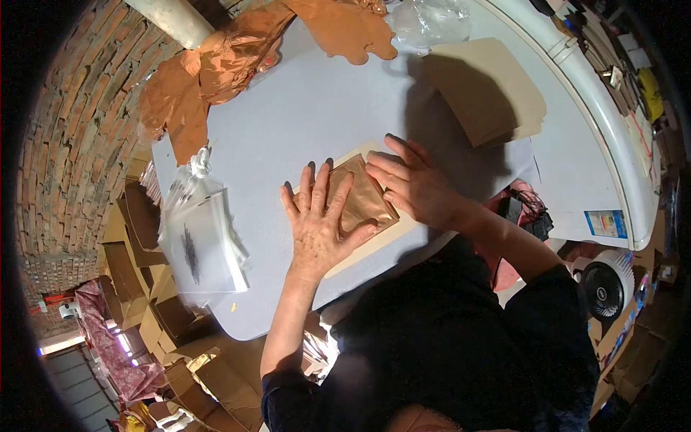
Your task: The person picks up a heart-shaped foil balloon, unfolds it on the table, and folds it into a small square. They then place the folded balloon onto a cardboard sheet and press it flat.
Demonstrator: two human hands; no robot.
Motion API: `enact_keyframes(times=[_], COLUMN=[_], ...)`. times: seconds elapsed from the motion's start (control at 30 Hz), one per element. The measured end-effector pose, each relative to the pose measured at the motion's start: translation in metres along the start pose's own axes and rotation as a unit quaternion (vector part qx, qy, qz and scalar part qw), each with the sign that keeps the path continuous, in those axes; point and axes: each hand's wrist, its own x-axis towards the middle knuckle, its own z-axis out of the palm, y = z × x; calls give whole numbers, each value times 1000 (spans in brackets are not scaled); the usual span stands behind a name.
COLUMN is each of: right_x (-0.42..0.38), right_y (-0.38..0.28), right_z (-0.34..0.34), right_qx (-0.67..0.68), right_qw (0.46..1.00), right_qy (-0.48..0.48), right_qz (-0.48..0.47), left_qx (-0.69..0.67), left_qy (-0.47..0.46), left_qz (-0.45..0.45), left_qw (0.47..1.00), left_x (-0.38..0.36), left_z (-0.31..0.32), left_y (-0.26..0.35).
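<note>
A copper-coloured foil sheet (369, 198) lies on a beige card (353, 259) near the table's front edge. Spread flat over the left part of the foil, my left hand (319, 223) has its fingers apart. My right hand (414, 183) is at the right side of the foil and card, its fingers extended and slightly apart, with the fingertips near the foil's upper right edge. Neither hand grips anything. The palms hide parts of the foil and card.
Beige cards (489, 90) are stacked at the back right of the table (309, 101). Crumpled copper foil (237, 54) lies along the back left. Clear plastic bags (205, 241) lie at the left edge. A fan (604, 288) and cardboard boxes (223, 381) stand beyond the table.
</note>
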Motion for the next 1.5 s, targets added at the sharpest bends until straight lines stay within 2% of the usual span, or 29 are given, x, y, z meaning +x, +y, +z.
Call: enact_keyframes(times=[0.33,0.53,0.73,0.9,1.0,1.1,1.13,1.23,1.33,1.43,1.5], right_x=[5,7,-33,-113,-148,-163,-164,-171,-142,-125,-117], right_y=[12,24,-3,-56,-86,-102,-104,-102,-117,-119,-118], right_z=[-7,3,-16,-31,-15,16,25,64,53,38,27], right_qx=[14,6,95,241,356,475,507,638,732,702,712], right_qw=[997,997,992,966,904,806,797,669,581,588,595], right_qy=[-38,-5,73,-9,-118,-184,-170,-169,-73,-113,-109], right_qz=[-62,-82,31,95,205,301,281,343,349,385,356], left_qx=[17,21,9,-8,-18,-24,-24,-9,7,15,2], left_qy=[-24,-29,-23,-11,-16,-21,-25,-44,-45,-53,-57], left_qz=[3,1,1,-7,-21,-35,-43,-60,-57,-37,-26], left_qw=[1000,999,1000,1000,1000,999,998,997,997,998,998], left_x=[3,6,2,-15,-32,-47,-50,-56,-57,-50,-44], left_z=[-2,-2,-2,-4,-3,-1,-2,0,-3,-16,-21], left_y=[1,2,4,21,38,55,62,67,67,67,61])
